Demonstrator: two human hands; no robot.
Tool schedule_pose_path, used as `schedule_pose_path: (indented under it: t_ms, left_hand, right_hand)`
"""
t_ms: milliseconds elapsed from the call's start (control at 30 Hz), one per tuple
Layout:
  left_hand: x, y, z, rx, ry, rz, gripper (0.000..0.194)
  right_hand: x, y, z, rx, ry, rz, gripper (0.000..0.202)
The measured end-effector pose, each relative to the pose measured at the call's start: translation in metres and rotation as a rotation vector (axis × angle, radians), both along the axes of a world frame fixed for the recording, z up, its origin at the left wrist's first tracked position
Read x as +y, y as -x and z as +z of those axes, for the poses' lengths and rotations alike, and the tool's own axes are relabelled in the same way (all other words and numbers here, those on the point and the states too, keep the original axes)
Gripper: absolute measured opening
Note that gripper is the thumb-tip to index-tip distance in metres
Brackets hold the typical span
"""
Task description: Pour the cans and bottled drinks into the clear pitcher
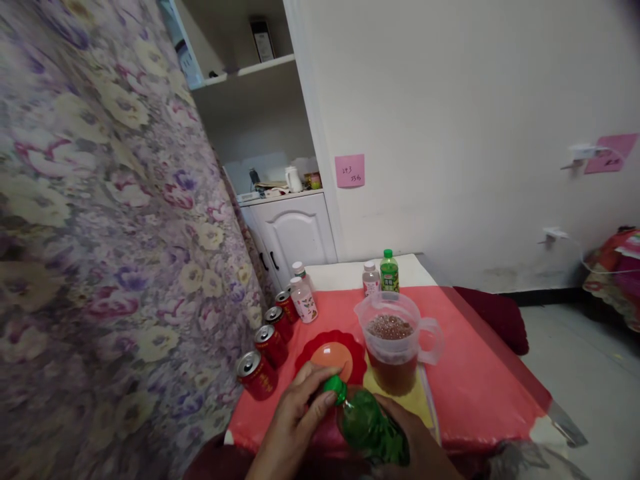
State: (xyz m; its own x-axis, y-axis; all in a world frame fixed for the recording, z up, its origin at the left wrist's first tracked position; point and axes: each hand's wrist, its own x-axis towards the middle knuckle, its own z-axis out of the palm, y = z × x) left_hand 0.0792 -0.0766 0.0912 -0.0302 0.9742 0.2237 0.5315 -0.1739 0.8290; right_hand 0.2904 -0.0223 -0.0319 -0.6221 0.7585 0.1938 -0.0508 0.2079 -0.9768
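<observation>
A green-labelled drink bottle (367,423) lies tilted between my two hands near the table's front edge. My left hand (300,407) has its thumb and fingers closed round the green cap (335,389), which sits at the bottle's neck. Wrapped around the bottle's body is my right hand (413,437), its fingers partly hidden. Just beyond stands a clear plastic pitcher (393,370) with brown, bubbly liquid in it, on a yellow mat (425,403). A red scalloped plate (357,353) with an orange centre lies behind my left hand.
Several red cans (257,383) line the table's left edge, with two pale bottles (304,301) behind them. At the back stand a small white-capped bottle (371,279) and a green-capped bottle (389,272). A floral curtain (120,267) hangs at the left.
</observation>
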Motion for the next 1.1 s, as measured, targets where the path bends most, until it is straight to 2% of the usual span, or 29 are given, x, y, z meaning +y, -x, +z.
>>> schedule_pose_path:
  t_ms: [100,167,267,333,467,600,700,800,933,1100]
  left_hand:
    - [-0.005,0.004,-0.001,-0.025,0.048,-0.026,0.035]
    - [-0.007,0.005,-0.003,-0.005,0.046,0.006,0.037]
    - [-0.006,0.003,-0.004,0.063,-0.007,0.109,0.041]
    - [-0.003,0.0,-0.003,0.106,-0.021,0.141,0.037]
    - [0.002,-0.002,0.0,0.122,-0.003,0.095,0.032]
    - [0.001,0.005,-0.004,0.051,0.043,0.005,0.035]
    - [0.0,0.008,-0.009,0.047,0.07,0.073,0.046]
    - [-0.001,0.007,-0.012,0.071,0.06,0.131,0.045]
    - [-0.001,0.006,-0.014,0.026,0.035,0.093,0.038]
    - [0.0,0.01,-0.016,-0.047,0.06,0.062,0.046]
  right_hand:
    - [-0.001,0.0,0.005,0.011,0.046,0.047,0.092]
    - [0.0,0.002,0.004,0.017,0.038,0.043,0.09]
    - [0.002,0.005,-0.005,-0.003,0.001,0.02,0.089]
    - [0.005,0.007,-0.014,-0.049,-0.022,-0.001,0.092]
    - [0.008,0.008,-0.028,-0.143,-0.04,-0.033,0.097]
    - [0.01,0.008,-0.033,-0.155,-0.026,-0.052,0.097]
    - [0.012,0.009,-0.037,-0.104,-0.049,-0.035,0.095]
    - [0.013,0.011,-0.041,-0.115,-0.096,-0.038,0.093]
    - [0.014,0.011,-0.041,-0.129,-0.101,-0.033,0.092]
    - [0.012,0.01,-0.036,-0.089,-0.093,-0.026,0.092]
